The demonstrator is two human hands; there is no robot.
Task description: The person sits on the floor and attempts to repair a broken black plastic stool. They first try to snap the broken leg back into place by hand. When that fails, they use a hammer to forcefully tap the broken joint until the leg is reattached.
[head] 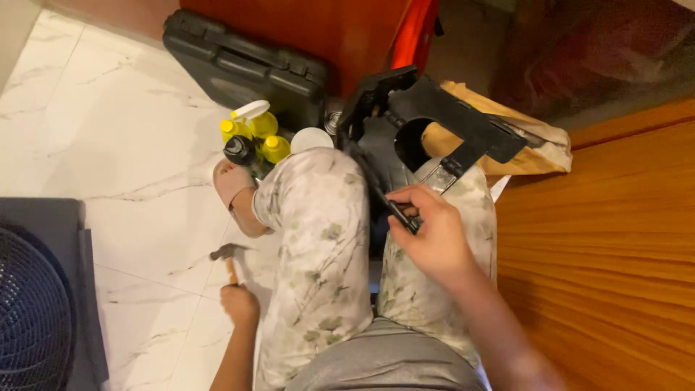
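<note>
I sit with my legs in pale flowered trousers. My left hand (239,303) hangs low beside my left leg, shut on the wooden handle of a small hammer (226,255) whose metal head points up over the white marble floor. My right hand (431,233) rests on my right thigh and grips the edge of a black plastic frame part (463,123) with a round hole in it. That black part lies between my knees and reaches away from me.
Several yellow-capped bottles (255,137) and a white lid (311,137) stand by my left foot. A black tool case (242,69) lies beyond them. A brown paper bag (539,148) is at right, a wooden surface (608,246) beside it, and a black fan (32,311) at lower left.
</note>
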